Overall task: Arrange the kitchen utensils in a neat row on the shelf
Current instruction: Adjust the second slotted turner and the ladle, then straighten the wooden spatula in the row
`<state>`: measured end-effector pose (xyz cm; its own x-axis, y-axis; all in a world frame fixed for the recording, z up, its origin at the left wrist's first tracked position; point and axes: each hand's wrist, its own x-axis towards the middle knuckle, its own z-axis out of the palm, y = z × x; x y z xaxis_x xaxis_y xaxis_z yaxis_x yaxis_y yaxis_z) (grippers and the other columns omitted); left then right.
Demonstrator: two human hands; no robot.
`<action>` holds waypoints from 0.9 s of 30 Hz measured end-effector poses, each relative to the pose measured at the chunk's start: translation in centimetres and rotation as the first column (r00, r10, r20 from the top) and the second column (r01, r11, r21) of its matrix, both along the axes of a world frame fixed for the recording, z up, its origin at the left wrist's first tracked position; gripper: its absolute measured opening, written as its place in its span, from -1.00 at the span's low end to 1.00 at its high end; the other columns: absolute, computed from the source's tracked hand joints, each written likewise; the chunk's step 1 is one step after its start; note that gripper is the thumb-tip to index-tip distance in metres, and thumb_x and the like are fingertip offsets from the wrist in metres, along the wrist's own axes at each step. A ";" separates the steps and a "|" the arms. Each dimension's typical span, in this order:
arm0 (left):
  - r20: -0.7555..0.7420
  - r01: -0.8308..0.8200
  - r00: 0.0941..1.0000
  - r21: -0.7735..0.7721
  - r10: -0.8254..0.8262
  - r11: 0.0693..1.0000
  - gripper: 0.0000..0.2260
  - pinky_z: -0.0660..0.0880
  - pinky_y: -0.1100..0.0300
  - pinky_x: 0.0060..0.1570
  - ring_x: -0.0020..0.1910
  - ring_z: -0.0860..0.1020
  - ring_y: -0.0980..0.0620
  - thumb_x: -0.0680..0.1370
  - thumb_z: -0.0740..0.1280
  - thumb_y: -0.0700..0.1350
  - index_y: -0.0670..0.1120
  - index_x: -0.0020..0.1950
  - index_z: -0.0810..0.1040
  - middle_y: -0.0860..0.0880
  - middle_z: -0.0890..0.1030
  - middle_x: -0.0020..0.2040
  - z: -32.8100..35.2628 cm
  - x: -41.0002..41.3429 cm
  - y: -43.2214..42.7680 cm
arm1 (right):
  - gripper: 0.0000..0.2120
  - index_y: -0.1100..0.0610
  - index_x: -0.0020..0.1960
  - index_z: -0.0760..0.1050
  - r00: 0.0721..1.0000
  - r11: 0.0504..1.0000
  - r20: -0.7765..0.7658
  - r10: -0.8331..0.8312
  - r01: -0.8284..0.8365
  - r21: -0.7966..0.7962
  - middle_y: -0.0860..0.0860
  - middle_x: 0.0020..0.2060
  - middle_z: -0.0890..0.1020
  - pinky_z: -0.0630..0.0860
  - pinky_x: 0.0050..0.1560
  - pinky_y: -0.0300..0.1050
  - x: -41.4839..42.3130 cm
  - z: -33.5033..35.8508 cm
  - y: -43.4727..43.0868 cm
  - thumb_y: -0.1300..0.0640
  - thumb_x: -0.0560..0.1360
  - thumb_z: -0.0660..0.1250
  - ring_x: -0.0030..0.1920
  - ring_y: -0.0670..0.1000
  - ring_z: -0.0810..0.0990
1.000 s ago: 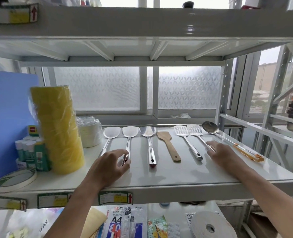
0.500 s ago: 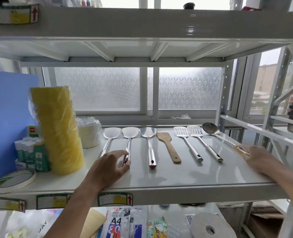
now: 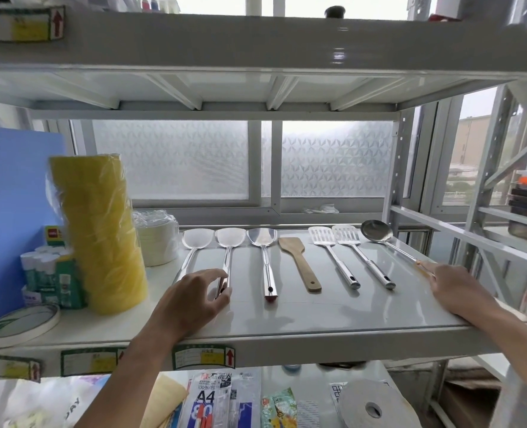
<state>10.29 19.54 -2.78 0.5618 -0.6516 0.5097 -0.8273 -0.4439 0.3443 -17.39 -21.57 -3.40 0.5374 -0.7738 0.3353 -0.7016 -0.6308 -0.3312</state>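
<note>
Several utensils lie side by side on the white shelf point(image 3: 333, 316), heads toward the window. From the left: three steel spatulas point(image 3: 262, 242), a wooden spatula point(image 3: 299, 264), two slotted turners point(image 3: 345, 239) and a ladle point(image 3: 376, 231). The ladle lies slanted, its orange handle pointing right. My left hand point(image 3: 194, 301) pinches the handle end of the second steel spatula point(image 3: 229, 239) between thumb and fingers and hides the first one's handle end. My right hand point(image 3: 453, 288) grips the ladle's handle end near the shelf's right edge.
A tall yellow wrapped stack point(image 3: 101, 230), glue sticks point(image 3: 49, 273), a tape roll point(image 3: 21, 322) and stacked paper plates point(image 3: 157, 239) fill the shelf's left side. A steel upright point(image 3: 395, 180) stands behind the ladle. Packets and a paper roll point(image 3: 370, 406) lie on the shelf below.
My right hand left the right slotted turner's handle and moved right to the ladle's handle end. My left hand has stayed on the second spatula's handle.
</note>
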 end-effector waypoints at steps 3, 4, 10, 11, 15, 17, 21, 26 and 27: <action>0.003 -0.004 1.000 0.002 0.004 1.000 -0.66 0.58 0.07 0.10 0.16 0.61 0.02 0.57 0.34 0.11 0.07 0.32 0.57 0.08 0.65 0.25 -0.1 0.0 0.0 | -0.57 0.09 0.42 0.52 1.000 1.000 -0.005 -0.012 0.012 -0.012 0.36 0.12 0.66 0.53 0.14 0.12 0.1 -0.1 0.2 0.29 0.59 0.18 0.17 0.36 0.63; 0.000 -0.003 1.000 0.001 0.003 1.000 -0.65 0.58 0.07 0.10 0.16 0.61 0.02 0.56 0.34 0.11 0.07 0.32 0.57 0.08 0.65 0.25 -0.1 0.1 0.0 | -0.57 0.09 0.43 0.51 1.000 1.000 -0.002 -0.016 0.016 -0.013 0.36 0.13 0.66 0.53 0.15 0.12 0.2 -0.1 0.1 0.28 0.60 0.18 0.17 0.36 0.62; 0.005 -0.001 1.000 -0.002 0.001 1.000 -0.65 0.58 0.05 0.11 0.16 0.61 0.02 0.56 0.33 0.12 0.07 0.33 0.57 0.08 0.64 0.26 -0.1 0.2 0.0 | -0.53 0.06 0.49 0.45 0.999 0.999 -0.006 -0.037 0.037 0.003 0.36 0.16 0.64 0.52 0.16 0.12 0.7 -0.1 -0.4 0.25 0.61 0.14 0.18 0.35 0.61; 0.006 0.001 1.000 -0.002 -0.001 1.000 -0.64 0.58 0.05 0.11 0.16 0.62 0.02 0.56 0.33 0.12 0.06 0.33 0.57 0.07 0.64 0.26 -0.1 0.2 0.0 | -0.53 0.06 0.49 0.45 0.999 0.999 -0.009 -0.041 0.041 0.002 0.36 0.15 0.65 0.52 0.15 0.12 0.8 -0.1 -0.4 0.25 0.61 0.14 0.18 0.34 0.62; 0.003 0.008 1.000 -0.008 -0.008 1.000 -0.66 0.60 0.04 0.09 0.13 0.63 0.02 0.57 0.33 0.11 0.06 0.31 0.58 0.07 0.65 0.25 -0.1 0.3 0.0 | -0.52 0.06 0.50 0.44 0.999 0.999 -0.013 -0.041 0.042 0.001 0.35 0.10 0.66 0.54 0.10 0.12 0.8 -0.2 -0.6 0.25 0.60 0.14 0.12 0.34 0.63; 0.005 0.009 1.000 -0.012 -0.008 1.000 -0.65 0.60 0.03 0.09 0.14 0.62 0.02 0.56 0.33 0.12 0.06 0.31 0.58 0.07 0.65 0.24 -0.1 0.3 0.0 | -0.51 0.05 0.50 0.44 0.999 0.999 -0.020 -0.044 0.044 0.003 0.35 0.11 0.65 0.55 0.11 0.11 0.8 -0.2 -0.6 0.24 0.60 0.14 0.13 0.33 0.63; 0.006 0.009 1.000 -0.011 -0.009 1.000 -0.64 0.61 0.03 0.09 0.14 0.63 0.01 0.56 0.33 0.12 0.05 0.33 0.57 0.07 0.65 0.25 -0.1 0.2 0.0 | -0.57 0.05 0.41 0.52 0.998 0.998 -0.027 -0.065 0.065 0.016 0.31 0.10 0.66 0.56 0.10 0.12 0.9 0.4 -0.3 0.21 0.57 0.19 0.10 0.31 0.64; 0.010 0.007 1.000 -0.013 -0.007 1.000 -0.63 0.60 0.05 0.11 0.17 0.62 0.00 0.57 0.34 0.11 0.04 0.35 0.56 0.05 0.64 0.27 -0.1 0.2 0.0 | -0.70 0.13 0.24 0.54 0.999 0.992 0.024 -0.035 0.037 -0.118 0.32 -0.02 0.68 0.54 -0.05 0.13 1.4 2.1 2.7 0.23 0.54 0.22 0.00 0.34 0.66; 0.010 0.006 1.000 -0.012 -0.006 1.000 -0.63 0.60 0.05 0.10 0.17 0.62 0.00 0.57 0.34 0.11 0.04 0.35 0.56 0.05 0.64 0.27 -0.1 0.2 0.0 | -0.65 0.13 0.29 0.53 0.999 0.988 0.050 0.013 -0.005 -0.156 0.32 0.03 0.69 0.57 0.00 0.14 1.9 2.6 3.7 0.26 0.53 0.23 0.03 0.34 0.67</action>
<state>10.54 19.53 -2.90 0.5530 -0.6488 0.5228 -0.8332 -0.4352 0.3413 -15.51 -17.89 -0.82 0.5232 -0.7054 0.4781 -0.6806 -0.6835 -0.2638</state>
